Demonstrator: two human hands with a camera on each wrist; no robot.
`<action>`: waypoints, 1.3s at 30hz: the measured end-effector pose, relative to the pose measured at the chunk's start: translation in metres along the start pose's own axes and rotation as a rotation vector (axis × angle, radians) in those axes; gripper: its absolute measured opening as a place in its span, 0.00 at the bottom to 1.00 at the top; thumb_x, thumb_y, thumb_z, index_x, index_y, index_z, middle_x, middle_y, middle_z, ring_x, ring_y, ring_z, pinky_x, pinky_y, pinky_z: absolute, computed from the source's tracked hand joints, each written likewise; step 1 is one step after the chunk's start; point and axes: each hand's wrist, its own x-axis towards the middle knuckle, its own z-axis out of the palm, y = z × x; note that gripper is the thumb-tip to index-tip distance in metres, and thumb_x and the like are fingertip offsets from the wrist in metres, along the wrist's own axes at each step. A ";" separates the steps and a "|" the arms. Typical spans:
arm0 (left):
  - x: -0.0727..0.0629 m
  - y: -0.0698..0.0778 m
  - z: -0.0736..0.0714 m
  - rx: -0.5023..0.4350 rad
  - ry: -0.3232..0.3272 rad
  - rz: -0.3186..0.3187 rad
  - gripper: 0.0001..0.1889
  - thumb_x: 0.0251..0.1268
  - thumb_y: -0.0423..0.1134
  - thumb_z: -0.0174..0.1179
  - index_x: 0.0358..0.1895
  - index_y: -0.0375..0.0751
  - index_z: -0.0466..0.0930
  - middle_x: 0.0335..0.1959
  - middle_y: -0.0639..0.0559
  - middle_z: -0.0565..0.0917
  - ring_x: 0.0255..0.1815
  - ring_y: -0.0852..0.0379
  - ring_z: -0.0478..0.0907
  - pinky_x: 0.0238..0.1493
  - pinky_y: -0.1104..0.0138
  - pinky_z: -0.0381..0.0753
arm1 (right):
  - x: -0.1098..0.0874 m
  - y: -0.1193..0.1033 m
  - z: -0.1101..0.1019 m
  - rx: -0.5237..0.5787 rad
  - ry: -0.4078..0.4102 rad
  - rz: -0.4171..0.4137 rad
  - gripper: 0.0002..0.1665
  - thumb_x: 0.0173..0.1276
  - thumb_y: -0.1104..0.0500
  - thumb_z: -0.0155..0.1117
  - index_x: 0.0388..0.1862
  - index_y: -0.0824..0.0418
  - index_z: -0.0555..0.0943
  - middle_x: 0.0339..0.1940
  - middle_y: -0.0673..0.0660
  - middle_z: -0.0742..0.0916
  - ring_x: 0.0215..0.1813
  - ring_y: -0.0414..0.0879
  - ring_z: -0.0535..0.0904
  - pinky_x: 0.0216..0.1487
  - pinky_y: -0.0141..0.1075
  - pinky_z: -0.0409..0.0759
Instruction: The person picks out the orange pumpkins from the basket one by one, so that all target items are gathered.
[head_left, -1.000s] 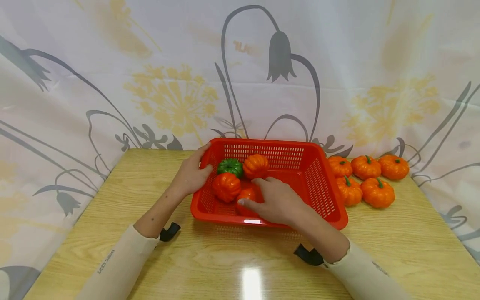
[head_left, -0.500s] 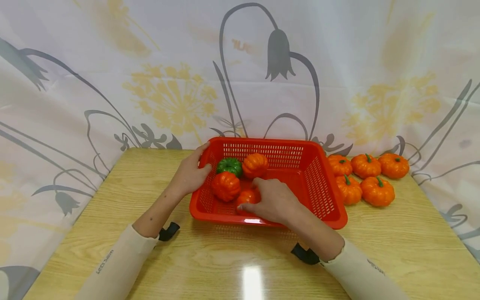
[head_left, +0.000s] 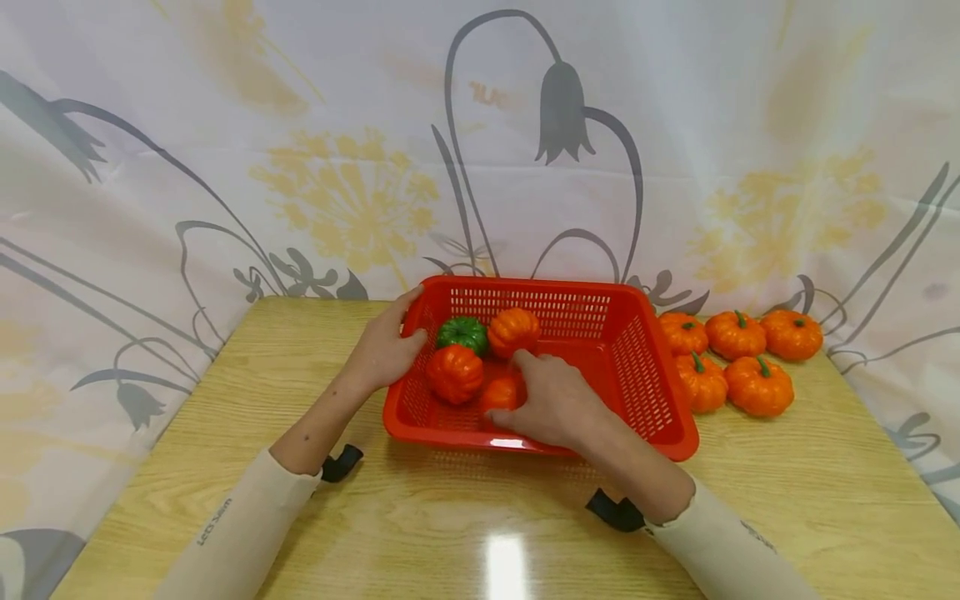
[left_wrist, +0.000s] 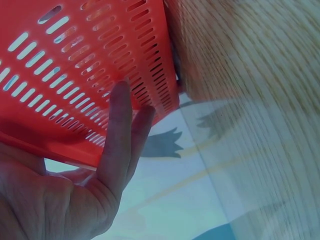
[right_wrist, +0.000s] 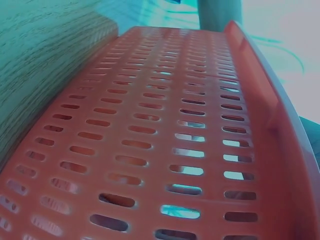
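A red plastic basket [head_left: 517, 284], its walls pierced by rows of slots, sits open side up on the bench [head_left: 390, 533], its left rim pinched by the left grip [head_left: 384, 350]. Inside, toward the left, a glossy green pumpkin [head_left: 462, 334] lies beside a ribbed orange pumpkin [head_left: 513, 332], with a red-orange pumpkin [head_left: 455, 374] in front. The right grip [head_left: 557, 402] holds a partly hidden smooth pumpkin [head_left: 500, 392] near the front wall. Five green-stemmed pumpkins [head_left: 759, 387] lie in two rows just right of the basket.

The basket [head_left: 637, 383] is smooth plastic, the pumpkins [head_left: 454, 374] inside it glossy, the table [head_left: 405, 533] shiny and wood-grained, the far backdrop [head_left: 510, 208] matt cloth.
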 end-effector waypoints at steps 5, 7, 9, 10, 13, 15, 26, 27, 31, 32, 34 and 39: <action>0.000 0.000 0.000 0.001 0.003 0.006 0.37 0.77 0.36 0.52 0.87 0.44 0.54 0.79 0.37 0.70 0.70 0.39 0.76 0.67 0.46 0.79 | -0.002 0.003 -0.003 -0.001 0.019 -0.009 0.41 0.60 0.42 0.79 0.69 0.58 0.80 0.62 0.61 0.82 0.56 0.55 0.80 0.56 0.52 0.84; 0.000 0.000 -0.001 -0.001 0.004 0.009 0.37 0.77 0.36 0.52 0.87 0.43 0.54 0.79 0.36 0.70 0.70 0.38 0.77 0.67 0.46 0.79 | -0.004 0.004 -0.003 0.007 0.032 -0.015 0.39 0.60 0.43 0.79 0.67 0.57 0.81 0.61 0.61 0.81 0.54 0.55 0.80 0.55 0.51 0.84; 0.000 0.000 -0.001 -0.001 0.005 0.011 0.37 0.77 0.35 0.52 0.87 0.43 0.54 0.79 0.36 0.70 0.71 0.38 0.76 0.68 0.46 0.79 | -0.005 0.006 -0.004 0.015 0.047 -0.020 0.38 0.59 0.43 0.80 0.66 0.55 0.80 0.59 0.61 0.81 0.52 0.54 0.80 0.53 0.51 0.84; 0.000 0.000 -0.001 -0.001 0.006 0.010 0.37 0.77 0.35 0.52 0.87 0.43 0.54 0.79 0.36 0.70 0.71 0.38 0.76 0.68 0.46 0.79 | -0.006 0.007 -0.004 0.017 0.053 -0.024 0.38 0.58 0.44 0.80 0.66 0.55 0.80 0.57 0.61 0.81 0.51 0.54 0.80 0.52 0.50 0.85; 0.000 -0.001 0.001 0.000 0.003 0.008 0.37 0.77 0.35 0.52 0.87 0.43 0.54 0.79 0.36 0.70 0.71 0.38 0.76 0.67 0.46 0.79 | -0.008 0.009 -0.005 0.021 0.073 -0.036 0.39 0.57 0.43 0.80 0.66 0.53 0.78 0.54 0.60 0.81 0.49 0.52 0.79 0.50 0.48 0.84; 0.000 -0.002 0.001 0.002 0.000 0.007 0.37 0.77 0.35 0.52 0.87 0.44 0.54 0.79 0.36 0.70 0.71 0.38 0.76 0.67 0.46 0.79 | -0.011 0.011 -0.006 0.025 0.089 -0.042 0.40 0.57 0.44 0.80 0.66 0.52 0.77 0.51 0.58 0.82 0.48 0.52 0.79 0.49 0.47 0.83; 0.001 -0.002 0.000 0.018 0.014 0.000 0.37 0.76 0.35 0.53 0.87 0.45 0.55 0.78 0.36 0.71 0.72 0.39 0.75 0.69 0.46 0.77 | -0.028 0.027 -0.014 0.080 0.193 -0.076 0.41 0.57 0.49 0.79 0.69 0.56 0.74 0.57 0.60 0.77 0.49 0.53 0.80 0.52 0.50 0.85; 0.001 -0.002 0.000 0.015 0.013 -0.003 0.37 0.77 0.36 0.53 0.87 0.46 0.55 0.78 0.36 0.71 0.71 0.39 0.76 0.68 0.46 0.78 | -0.029 0.028 -0.015 0.086 0.201 -0.079 0.41 0.57 0.49 0.78 0.69 0.56 0.74 0.57 0.60 0.76 0.49 0.53 0.80 0.52 0.49 0.85; -0.001 -0.002 0.000 0.006 0.012 -0.009 0.37 0.77 0.36 0.53 0.87 0.46 0.55 0.77 0.36 0.72 0.70 0.39 0.77 0.66 0.46 0.80 | -0.035 0.033 -0.018 0.105 0.218 -0.069 0.40 0.58 0.50 0.78 0.69 0.55 0.74 0.62 0.62 0.73 0.52 0.56 0.81 0.55 0.52 0.85; -0.001 -0.002 0.000 0.009 0.012 -0.006 0.37 0.77 0.36 0.53 0.87 0.45 0.55 0.77 0.36 0.71 0.70 0.39 0.77 0.66 0.46 0.80 | -0.037 0.035 -0.020 0.106 0.220 -0.063 0.40 0.59 0.50 0.77 0.69 0.54 0.74 0.63 0.63 0.72 0.53 0.57 0.81 0.55 0.53 0.85; -0.001 -0.001 0.000 0.009 0.010 -0.005 0.37 0.77 0.36 0.53 0.87 0.45 0.55 0.77 0.36 0.72 0.69 0.39 0.77 0.65 0.46 0.81 | -0.039 0.037 -0.022 0.103 0.223 -0.055 0.40 0.59 0.50 0.77 0.70 0.53 0.73 0.64 0.64 0.73 0.54 0.58 0.81 0.56 0.55 0.85; 0.000 -0.001 0.001 0.001 0.012 -0.001 0.37 0.77 0.36 0.53 0.87 0.46 0.55 0.78 0.37 0.71 0.69 0.40 0.78 0.65 0.47 0.81 | -0.042 0.043 -0.030 0.087 0.255 -0.073 0.40 0.59 0.51 0.78 0.69 0.53 0.72 0.58 0.62 0.79 0.53 0.56 0.79 0.55 0.55 0.84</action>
